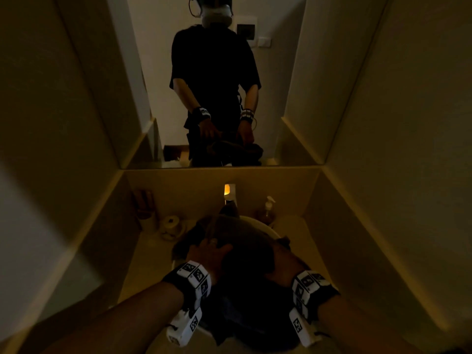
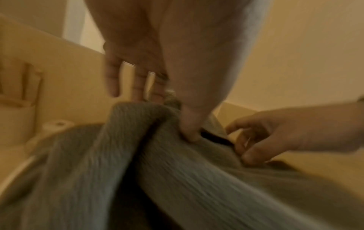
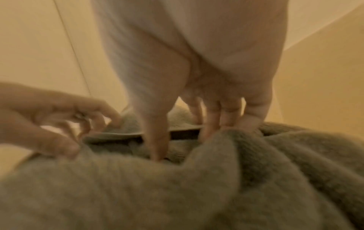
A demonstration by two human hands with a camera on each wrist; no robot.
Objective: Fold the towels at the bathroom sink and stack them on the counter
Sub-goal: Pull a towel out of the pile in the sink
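Observation:
Grey-green towels (image 1: pixel 242 241) lie bunched in a heap over the sink (image 1: pixel 269 229), dark in the head view. My left hand (image 1: pixel 209 252) is on the heap's left side; in the left wrist view my left hand (image 2: pixel 163 116) grips a ribbed towel (image 2: pixel 177 179) fold between thumb and fingers. My right hand (image 1: pixel 283 267) is on the heap's right side; in the right wrist view my right hand (image 3: pixel 185 140) holds a raised fold of fluffy towel (image 3: pixel 138 186), thumb in front, fingers behind. Both wrist views are blurred.
A beige counter (image 1: pixel 150 254) surrounds the sink, boxed in by walls on both sides. At the back stand a faucet (image 1: pixel 229 200), a soap pump bottle (image 1: pixel 268 208) and a paper roll (image 1: pixel 171 222). A mirror (image 1: pixel 217 72) above reflects a person.

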